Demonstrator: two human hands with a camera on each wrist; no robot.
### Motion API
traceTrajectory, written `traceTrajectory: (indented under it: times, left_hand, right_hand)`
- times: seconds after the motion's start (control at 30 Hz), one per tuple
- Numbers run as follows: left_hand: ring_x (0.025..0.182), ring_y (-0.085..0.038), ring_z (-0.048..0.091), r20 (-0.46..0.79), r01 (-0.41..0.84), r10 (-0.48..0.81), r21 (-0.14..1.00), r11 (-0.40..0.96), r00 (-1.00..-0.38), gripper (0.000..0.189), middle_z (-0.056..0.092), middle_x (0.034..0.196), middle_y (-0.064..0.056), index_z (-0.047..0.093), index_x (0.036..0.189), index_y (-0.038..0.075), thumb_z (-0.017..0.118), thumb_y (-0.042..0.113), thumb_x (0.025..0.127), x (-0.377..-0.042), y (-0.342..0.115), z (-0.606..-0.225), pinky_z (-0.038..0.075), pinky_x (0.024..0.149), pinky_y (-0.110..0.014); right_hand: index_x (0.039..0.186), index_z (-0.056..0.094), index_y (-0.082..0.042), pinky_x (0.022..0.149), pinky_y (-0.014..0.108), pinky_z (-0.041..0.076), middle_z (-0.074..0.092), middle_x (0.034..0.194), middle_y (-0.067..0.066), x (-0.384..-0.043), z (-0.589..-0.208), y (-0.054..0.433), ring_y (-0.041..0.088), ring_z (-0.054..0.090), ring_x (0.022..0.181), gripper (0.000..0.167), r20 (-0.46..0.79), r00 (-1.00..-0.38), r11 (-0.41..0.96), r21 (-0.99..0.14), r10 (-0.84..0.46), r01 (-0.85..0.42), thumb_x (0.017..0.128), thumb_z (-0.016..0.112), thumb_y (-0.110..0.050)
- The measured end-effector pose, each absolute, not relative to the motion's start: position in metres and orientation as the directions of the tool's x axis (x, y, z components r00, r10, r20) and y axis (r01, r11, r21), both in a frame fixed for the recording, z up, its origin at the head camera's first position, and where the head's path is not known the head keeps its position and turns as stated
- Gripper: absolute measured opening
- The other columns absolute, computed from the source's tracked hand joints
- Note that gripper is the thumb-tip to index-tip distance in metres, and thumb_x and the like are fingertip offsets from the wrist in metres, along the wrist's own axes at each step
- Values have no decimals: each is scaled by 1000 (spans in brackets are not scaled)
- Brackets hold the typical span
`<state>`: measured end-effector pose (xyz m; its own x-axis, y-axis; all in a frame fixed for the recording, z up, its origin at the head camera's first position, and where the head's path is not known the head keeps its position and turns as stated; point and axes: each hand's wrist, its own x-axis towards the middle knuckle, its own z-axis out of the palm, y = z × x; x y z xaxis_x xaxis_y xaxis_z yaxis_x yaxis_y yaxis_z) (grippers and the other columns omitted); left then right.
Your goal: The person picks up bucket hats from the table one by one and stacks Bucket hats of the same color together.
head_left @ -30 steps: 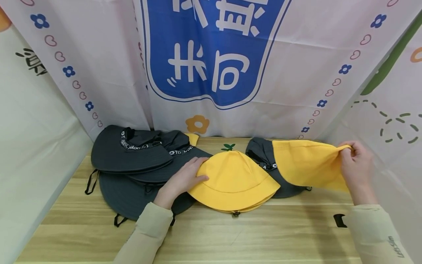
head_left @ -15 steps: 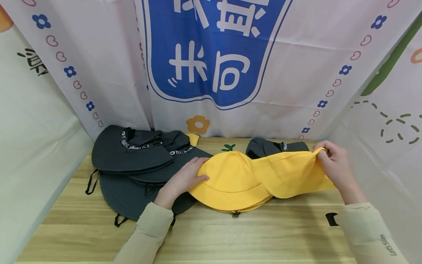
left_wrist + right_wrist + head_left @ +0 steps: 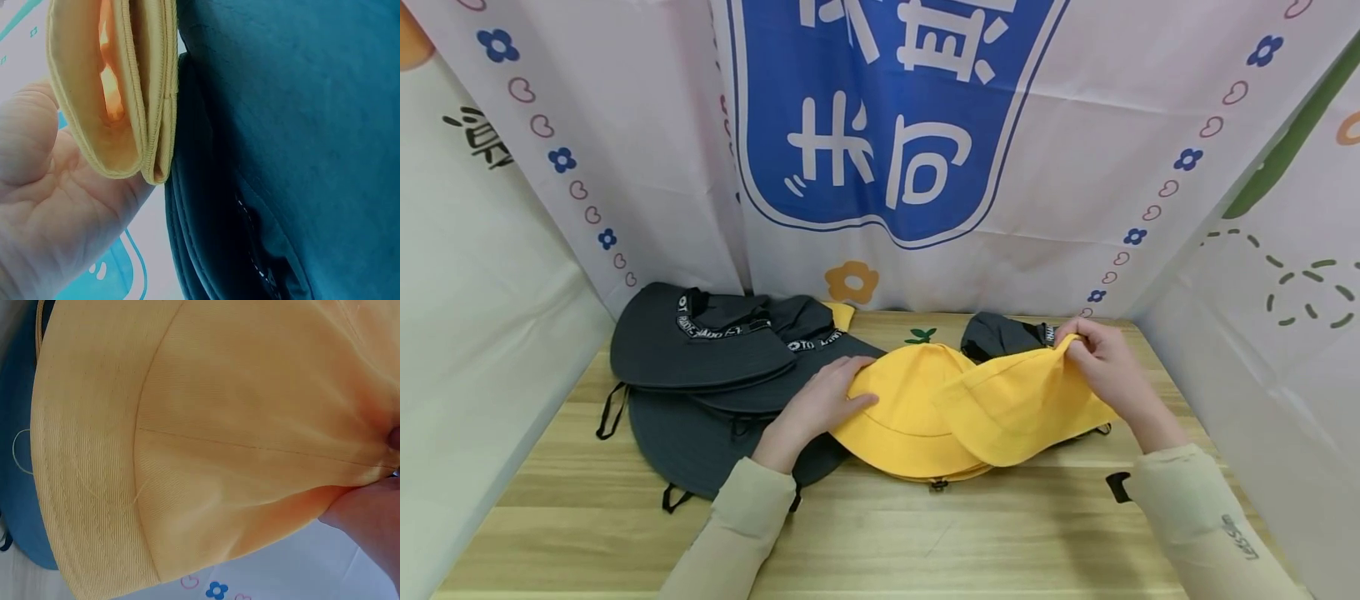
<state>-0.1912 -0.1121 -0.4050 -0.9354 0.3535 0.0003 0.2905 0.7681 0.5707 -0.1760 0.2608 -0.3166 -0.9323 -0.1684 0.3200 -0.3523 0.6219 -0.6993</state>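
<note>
A yellow bucket hat (image 3: 898, 404) stands in the middle of the wooden table, brim toward me. My left hand (image 3: 820, 406) holds it at its left edge, thumb on the near side; in the left wrist view its folded brim layers (image 3: 144, 119) hang beside my palm, other fingers hidden. A second yellow bucket hat (image 3: 1011, 408) is pinched at the top of its crown by my right hand (image 3: 1108, 367). Its brim overlaps the right side of the first hat. The right wrist view is filled by this hat's crown and stitched brim (image 3: 87, 444).
Several dark grey hats (image 3: 700, 358) with lettered bands and cord loops lie piled at the left. Another dark hat (image 3: 1003, 333) lies behind the right yellow hat, partly covered. White printed cloth (image 3: 880, 275) hangs behind the table (image 3: 925, 533) and at both sides.
My right hand has carried the second yellow hat leftward, off the dark hat and over the first yellow hat's right side. The left hand and first hat stay in place.
</note>
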Motion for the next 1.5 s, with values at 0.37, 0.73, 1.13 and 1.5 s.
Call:
traceTrajectory:
  times: [0.37,0.73,1.13,1.5]
  left_hand:
    - [132,-30,52,112,353,367,621,700,-923,38,53,144,-10,62,134,20,56,40,102,-192,-114,-403,43,110,-51]
    - [143,-30,41,80,326,379,688,648,-922,46,44,154,-8,67,125,20,40,52,105,-192,-113,-397,34,118,-51]
    - [140,-29,45,54,369,447,657,657,-893,52,46,153,-4,66,122,13,66,55,91,-189,-110,-393,38,115,-51]
    - [135,-29,49,54,382,442,604,700,-896,44,52,147,-8,70,117,10,67,47,94,-191,-112,-395,41,113,-49]
  right_hand:
    - [92,64,-3,68,20,46,64,96,12,-186,-321,222,13,53,79,19,197,-942,601,-730,-272,-326,97,46,1]
    - [99,67,-7,76,27,47,66,103,12,-201,-336,180,21,54,86,22,168,-922,613,-704,-348,-359,98,46,-1]
    - [108,68,-6,91,39,45,68,118,12,-205,-342,154,26,56,103,23,232,-922,583,-720,-310,-377,99,48,-2]
    - [118,68,-7,107,52,41,63,128,15,-214,-358,143,33,52,126,26,303,-885,629,-624,-353,-464,102,49,-1]
